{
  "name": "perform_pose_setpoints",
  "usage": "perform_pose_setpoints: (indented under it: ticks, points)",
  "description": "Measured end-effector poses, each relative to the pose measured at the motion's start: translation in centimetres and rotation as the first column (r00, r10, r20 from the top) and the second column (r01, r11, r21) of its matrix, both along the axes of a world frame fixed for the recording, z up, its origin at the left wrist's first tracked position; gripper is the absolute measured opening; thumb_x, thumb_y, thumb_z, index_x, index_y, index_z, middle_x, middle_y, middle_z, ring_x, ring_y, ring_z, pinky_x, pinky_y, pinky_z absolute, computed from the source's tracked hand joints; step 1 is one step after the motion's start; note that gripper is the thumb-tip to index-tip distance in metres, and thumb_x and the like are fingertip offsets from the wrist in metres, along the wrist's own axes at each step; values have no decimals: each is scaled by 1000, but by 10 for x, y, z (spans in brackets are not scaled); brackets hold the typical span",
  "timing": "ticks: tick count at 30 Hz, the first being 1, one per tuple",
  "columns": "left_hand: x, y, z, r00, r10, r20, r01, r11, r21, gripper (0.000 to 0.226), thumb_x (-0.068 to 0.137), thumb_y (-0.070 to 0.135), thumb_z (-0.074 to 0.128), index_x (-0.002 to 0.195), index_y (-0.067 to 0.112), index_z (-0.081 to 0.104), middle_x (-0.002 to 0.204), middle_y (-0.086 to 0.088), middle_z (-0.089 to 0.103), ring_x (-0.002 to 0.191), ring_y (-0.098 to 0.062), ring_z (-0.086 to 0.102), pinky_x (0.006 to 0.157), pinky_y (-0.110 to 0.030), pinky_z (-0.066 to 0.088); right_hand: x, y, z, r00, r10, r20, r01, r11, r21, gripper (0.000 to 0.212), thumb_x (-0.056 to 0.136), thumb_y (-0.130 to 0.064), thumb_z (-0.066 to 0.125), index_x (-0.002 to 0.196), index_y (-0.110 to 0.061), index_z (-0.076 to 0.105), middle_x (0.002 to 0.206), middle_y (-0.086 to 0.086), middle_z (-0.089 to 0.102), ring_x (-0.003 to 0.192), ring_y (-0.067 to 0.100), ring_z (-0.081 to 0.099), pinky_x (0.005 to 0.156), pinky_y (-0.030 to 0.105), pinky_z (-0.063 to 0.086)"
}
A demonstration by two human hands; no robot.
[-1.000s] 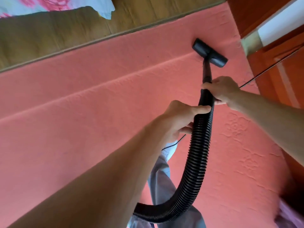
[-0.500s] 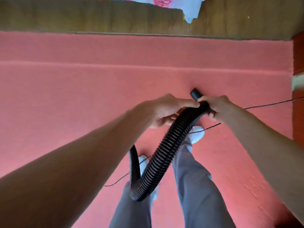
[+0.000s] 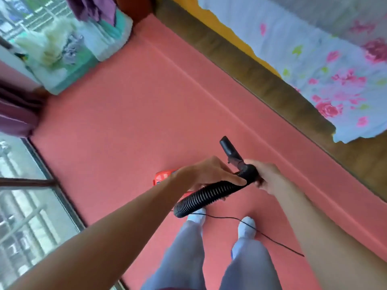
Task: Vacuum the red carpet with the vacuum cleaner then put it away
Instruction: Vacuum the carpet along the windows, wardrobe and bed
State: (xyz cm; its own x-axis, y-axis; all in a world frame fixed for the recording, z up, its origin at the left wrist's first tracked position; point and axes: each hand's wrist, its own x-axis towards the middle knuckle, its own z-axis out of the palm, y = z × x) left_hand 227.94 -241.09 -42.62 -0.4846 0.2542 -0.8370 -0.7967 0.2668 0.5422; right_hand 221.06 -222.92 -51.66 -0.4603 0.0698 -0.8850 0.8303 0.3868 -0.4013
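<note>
The person stands in white socks (image 3: pixel 247 226) and grey trousers (image 3: pixel 184 254) on the red carpet (image 3: pixel 125 122), holding the vacuum's black ribbed hose (image 3: pixel 201 197) with both hands at about waist height. The left hand (image 3: pixel 207 172) lies over the hose, its fingers curled round it and the thumb stretched along the ribs. The right hand (image 3: pixel 268 176) grips the smooth bend where the hose ends, fingers wrapped tight around it. Past the two hands the short black nozzle (image 3: pixel 228 147) sticks out toward the bed; I cannot tell whether its tip touches the carpet. The vacuum cleaner's red body (image 3: pixel 164 176) sits on the carpet, mostly hidden behind the left wrist. A thin black cord (image 3: pixel 272 240) trails across the carpet over the feet. Along the carpet's far edge runs a wooden bed frame (image 3: pixel 251 65) with a flowered sheet (image 3: pixel 324 65) hanging over it. On the left is a large window (image 3: pixel 25 216) with a purple curtain (image 3: pixel 14 120), and a blurred heap of pale things (image 3: pixel 62 49) sits in the corner.
</note>
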Motion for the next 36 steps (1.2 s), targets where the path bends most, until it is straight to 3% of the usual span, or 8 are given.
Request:
perform_pose_setpoints:
  ticks: [7, 11, 14, 19, 23, 28, 31, 36]
  points:
    - [67, -49, 52, 985, 72, -159, -110, 964, -241, 26, 81, 28, 78, 101, 11, 78, 86, -7, 71, 78, -19, 65, 76, -31, 54, -3, -78, 44, 844, 527, 98, -521, 850, -84, 41, 88, -30, 62, 121, -5, 61, 73, 9, 60, 52, 17, 58, 34, 18, 34]
    - [120, -43, 67, 956, 190, -224, -261, 900, -350, 31, 77, 37, 76, 100, 16, 77, 90, -8, 70, 84, -21, 64, 86, -39, 54, 22, -113, 75, 683, 726, 81, -725, 687, -36, 26, 91, -26, 61, 109, -7, 58, 68, 10, 58, 54, 18, 55, 34, 16, 37]
    - [160, -33, 74, 891, 352, -288, -442, 816, -371, 30, 72, 40, 80, 90, 16, 77, 75, -1, 63, 74, -16, 58, 71, -34, 48, 43, -133, 97, 550, 833, 59, -834, 552, -13, 18, 92, -25, 61, 97, -8, 58, 66, 11, 57, 53, 17, 52, 36, 16, 36]
    - [214, -8, 77, 754, 517, -406, -653, 662, -368, 30, 70, 42, 84, 87, 17, 78, 63, 9, 51, 61, -5, 46, 59, -22, 35, 85, -157, 115, 445, 893, -72, -893, 448, 38, 21, 87, -22, 67, 75, -11, 54, 66, 8, 53, 52, 18, 49, 46, 21, 34]
    - [246, 9, 80, 698, 549, -459, -715, 572, -402, 24, 77, 31, 82, 97, 19, 79, 69, 3, 53, 64, -6, 47, 59, -22, 36, 111, -160, 123, 371, 908, -197, -914, 394, 95, 27, 76, -24, 78, 85, -9, 56, 87, 12, 64, 79, 28, 62, 66, 33, 49]
    - [262, 11, 79, 625, 618, -476, -780, 505, -369, 28, 74, 34, 81, 101, 28, 78, 69, 8, 57, 63, -6, 51, 60, -20, 40, 120, -172, 138, 311, 916, -253, -936, 342, 85, 32, 70, -29, 81, 86, -14, 57, 90, 9, 66, 88, 27, 67, 87, 42, 58]
    - [268, 0, 76, 624, 607, -492, -780, 522, -345, 29, 75, 34, 80, 103, 30, 77, 70, 8, 57, 64, -6, 52, 60, -21, 41, 123, -185, 141, 255, 928, -273, -947, 297, 124, 45, 64, -36, 79, 99, -11, 64, 92, 9, 70, 87, 27, 70, 84, 45, 59]
    - [282, -28, 64, 614, 591, -523, -786, 515, -341, 28, 76, 26, 78, 104, 27, 77, 70, 7, 56, 65, -7, 50, 61, -22, 39, 142, -212, 150, 75, 952, -296, -929, 174, 326, 39, 67, -41, 73, 89, -9, 69, 81, 6, 71, 76, 26, 70, 75, 40, 61]
